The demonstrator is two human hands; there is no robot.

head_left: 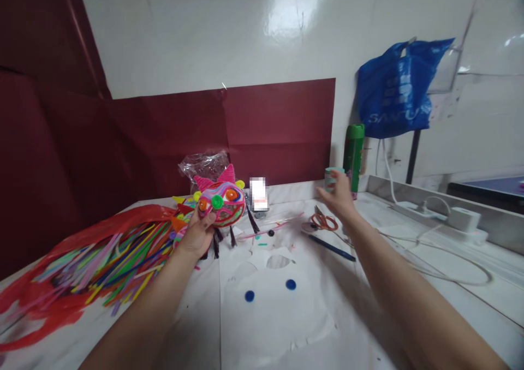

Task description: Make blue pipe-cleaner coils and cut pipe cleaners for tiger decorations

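My left hand (198, 232) grips a colourful animal-face craft (224, 210) by its lower left edge, thumb on the front. The craft has pink ears, orange eyes, a green nose and dark tassels hanging below. At the back right, my right hand (339, 194) reaches up with fingers apart, in front of a pale green cup-like thing (331, 174). Whether the fingers touch it, I cannot tell. Below that hand lie orange-handled scissors (325, 221) and a dark blue pen (331, 248). A white paper sheet (278, 321) with two blue discs (290, 285) lies nearest me.
Many coloured pipe cleaners (123, 261) lie on a red plastic bag (61, 321) at left. Clear wrapping (204, 165) is behind the craft. A green spray can (354, 151), a power strip (434, 217) and loose cables (446, 272) are on the right. A blue bag (395, 91) hangs above.
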